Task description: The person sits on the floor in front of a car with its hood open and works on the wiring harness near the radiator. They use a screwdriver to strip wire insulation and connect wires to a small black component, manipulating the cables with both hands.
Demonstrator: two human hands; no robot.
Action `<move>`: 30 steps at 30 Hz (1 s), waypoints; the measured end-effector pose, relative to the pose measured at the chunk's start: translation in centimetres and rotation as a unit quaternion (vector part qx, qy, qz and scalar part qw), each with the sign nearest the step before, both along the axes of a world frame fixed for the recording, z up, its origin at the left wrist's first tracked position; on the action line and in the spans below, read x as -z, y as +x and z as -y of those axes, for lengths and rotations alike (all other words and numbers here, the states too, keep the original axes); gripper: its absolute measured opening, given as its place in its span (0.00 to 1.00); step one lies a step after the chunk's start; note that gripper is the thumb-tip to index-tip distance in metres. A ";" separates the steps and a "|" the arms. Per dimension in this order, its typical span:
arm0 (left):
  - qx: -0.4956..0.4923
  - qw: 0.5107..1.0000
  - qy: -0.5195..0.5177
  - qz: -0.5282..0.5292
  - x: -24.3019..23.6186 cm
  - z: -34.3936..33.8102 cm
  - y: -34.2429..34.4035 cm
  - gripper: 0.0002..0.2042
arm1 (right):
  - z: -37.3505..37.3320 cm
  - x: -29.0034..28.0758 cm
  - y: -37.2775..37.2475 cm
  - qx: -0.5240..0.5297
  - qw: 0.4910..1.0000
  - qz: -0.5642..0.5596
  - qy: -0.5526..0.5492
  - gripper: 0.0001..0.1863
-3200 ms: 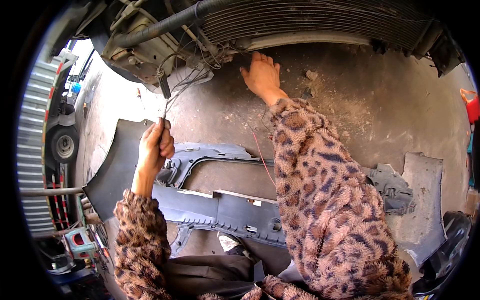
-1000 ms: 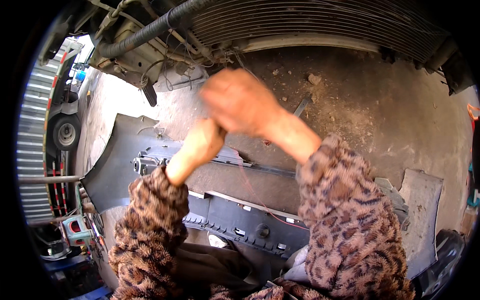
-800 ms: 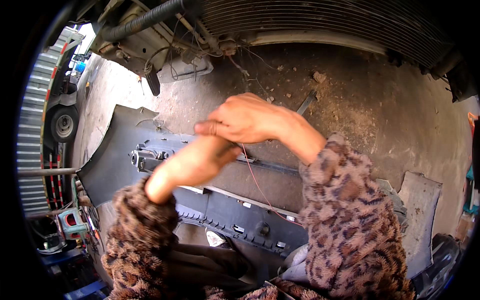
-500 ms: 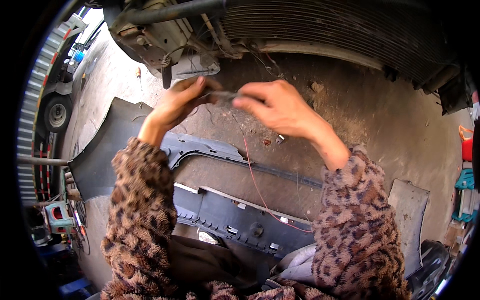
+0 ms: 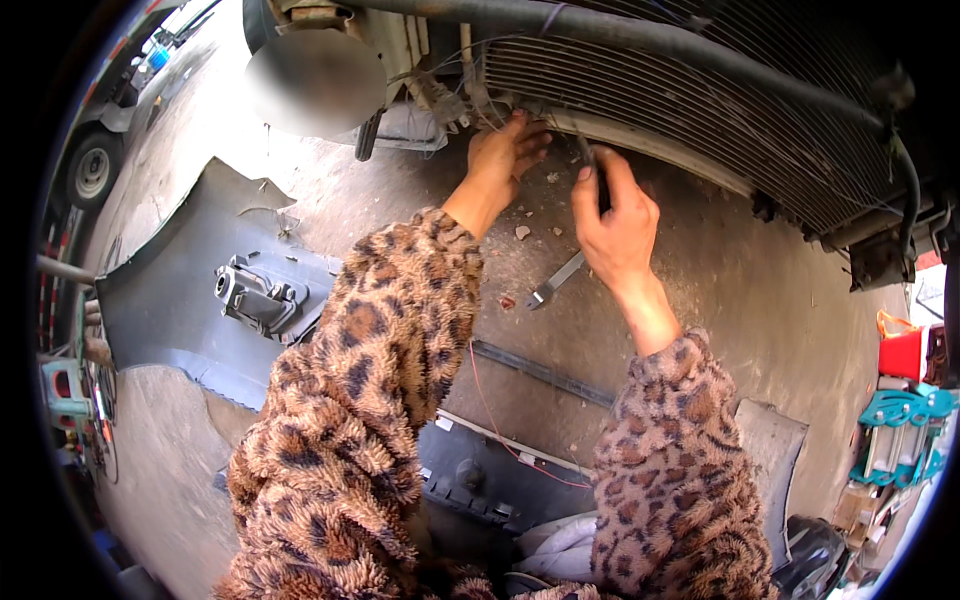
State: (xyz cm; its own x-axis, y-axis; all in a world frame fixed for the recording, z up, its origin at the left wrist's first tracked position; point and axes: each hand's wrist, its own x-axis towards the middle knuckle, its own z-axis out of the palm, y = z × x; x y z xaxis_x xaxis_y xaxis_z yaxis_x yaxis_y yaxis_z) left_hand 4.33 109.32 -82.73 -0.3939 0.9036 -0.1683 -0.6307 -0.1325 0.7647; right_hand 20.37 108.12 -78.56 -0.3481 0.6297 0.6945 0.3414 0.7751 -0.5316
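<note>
My left hand (image 5: 500, 162) reaches up under the front of a vehicle, its bent fingers among thin wires (image 5: 487, 108) that hang beside the radiator (image 5: 640, 110). Close by on the right, my right hand (image 5: 618, 215) is closed, thumb against forefinger, round a slim dark thing (image 5: 588, 150); its kind is hard to make out. Below the hands, a flat grey metal tool (image 5: 556, 280) with a notched end lies on the floor. Both forearms are in fluffy leopard-print sleeves.
A dark bar (image 5: 640, 32) crosses above the radiator. At left lies a large grey bumper panel (image 5: 190, 280); more trim (image 5: 470, 470) is near my legs, with a thin red wire (image 5: 495, 428) across it. A red container (image 5: 905, 355) and teal rack (image 5: 900, 425) stand right.
My hands have moved apart and up towards the radiator; the left went right, to the hanging wires. The view has shifted, and the flat metal tool shows more fully.
</note>
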 end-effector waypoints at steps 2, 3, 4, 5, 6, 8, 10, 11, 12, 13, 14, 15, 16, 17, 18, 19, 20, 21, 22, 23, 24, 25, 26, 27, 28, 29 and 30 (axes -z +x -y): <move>-0.019 0.999 0.009 0.050 0.1 -0.1 -0.3 0.11 | 0.0 0.9 0.1 -0.025 0.997 0.065 0.026 0.15; -0.029 0.998 0.007 0.059 0.4 -0.3 -0.6 0.11 | 0.1 1.0 0.2 -0.019 0.994 0.104 -0.036 0.15; -0.040 0.997 0.003 0.067 0.8 -0.4 -1.0 0.11 | 0.3 1.2 0.2 -0.013 0.985 0.141 -0.099 0.16; -0.050 0.996 0.000 0.076 1.2 -0.5 -1.4 0.11 | 0.4 1.3 0.0 -0.007 0.971 0.178 -0.160 0.16; -0.056 0.996 -0.009 0.069 1.2 -0.6 -1.4 0.11 | 0.3 1.4 -0.1 0.001 0.965 0.187 -0.184 0.18; -0.067 0.996 -0.029 0.053 1.1 -0.6 -1.5 0.11 | 0.0 2.3 -0.6 -0.008 0.985 0.128 -0.115 0.19; -0.070 0.996 -0.023 0.045 1.4 -1.4 -0.7 0.11 | -0.3 2.4 -0.8 -0.002 0.992 0.091 -0.089 0.18; -0.072 0.996 -0.020 0.041 1.5 -1.7 -0.3 0.12 | -0.6 2.4 -0.8 0.007 0.992 0.079 -0.097 0.17; -0.083 0.995 -0.023 0.050 1.4 -1.7 -0.2 0.11 | -0.6 1.8 -1.1 0.012 0.992 0.065 -0.103 0.17; -0.094 0.993 -0.025 0.060 1.4 -1.7 -0.1 0.11 | -0.4 1.2 -1.5 0.011 0.990 0.060 -0.128 0.16; -0.104 0.992 -0.028 0.070 1.4 -1.7 0.2 0.11 | 0.0 0.6 -1.8 0.010 0.987 0.056 -0.152 0.15; -0.113 0.989 -0.061 0.074 1.6 -1.1 0.3 0.12 | 0.1 0.6 -2.1 0.009 0.983 0.048 -0.179 0.14; -0.115 0.986 -0.091 0.079 1.7 -0.3 0.7 0.13 | -0.1 0.7 -2.0 0.020 0.984 0.040 -0.172 0.13; -0.118 0.982 -0.121 0.084 1.8 0.4 1.0 0.14 | -0.4 1.0 -1.8 0.031 0.985 0.033 -0.165 0.13; -0.113 0.983 -0.140 0.030 2.8 1.3 0.4 0.16 | -0.4 1.3 -2.0 0.037 0.986 0.023 -0.158 0.12; -0.090 0.982 -0.166 0.023 2.6 2.1 0.5 0.16 | -0.8 1.7 -1.8 0.040 0.991 0.015 -0.130 0.12; -0.066 0.979 -0.193 0.016 2.4 3.1 0.6 0.16 | -1.3 2.1 -1.5 0.043 0.994 0.008 -0.102 0.11; -0.047 0.974 -0.222 0.009 2.3 4.1 0.1 0.16 | -1.5 2.7 -1.5 0.042 0.996 0.003 -0.076 0.11; 0.091 0.971 -0.218 -0.030 2.6 4.9 -1.1 0.18 | -1.4 3.3 -1.5 0.033 0.998 0.015 -0.056 0.10; 0.124 0.979 -0.154 -0.041 2.8 5.2 -0.8 0.17 | -1.3 4.0 -1.4 0.024 0.999 0.027 -0.037 0.10; 0.151 0.983 -0.092 -0.053 1.2 6.0 -0.4 0.17 | -1.1 4.4 -1.8 0.009 0.999 0.037 -0.019 0.09; 0.182 0.981 -0.025 -0.062 -0.1 6.3 0.2 0.16 | -0.8 4.5 -1.7 -0.003 0.997 0.080 -0.018 0.09; 0.179 0.982 -0.008 -0.052 -0.8 6.0 0.2 0.16 | -0.4 4.5 -1.4 -0.015 0.992 0.123 -0.016 0.08; 0.171 0.984 0.011 -0.046 -1.7 5.6 -0.2 0.16 | -0.1 4.2 -1.4 -0.030 0.986 0.163 -0.011 0.08; 0.164 0.985 0.030 -0.040 -2.3 5.4 -0.6 0.16 | 0.1 4.4 -1.4 -0.032 0.984 0.176 -0.010 0.07; 0.159 0.986 0.017 -0.039 -2.3 5.4 -1.0 0.15 | 0.3 4.4 -1.4 -0.037 0.985 0.171 -0.015 0.07; 0.154 0.987 0.005 -0.037 -1.9 5.4 -1.2 0.14 | 0.4 4.2 -1.4 -0.041 0.985 0.167 -0.020 0.07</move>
State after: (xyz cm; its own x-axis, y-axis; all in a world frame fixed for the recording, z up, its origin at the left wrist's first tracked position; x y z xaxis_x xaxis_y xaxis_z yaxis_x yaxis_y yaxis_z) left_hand 3.09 103.92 -80.87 -0.1110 0.9840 -0.1397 -0.5843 0.0491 0.8101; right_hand 18.98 107.77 -82.71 -0.6042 0.6138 0.5081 0.4391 0.7886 -0.4304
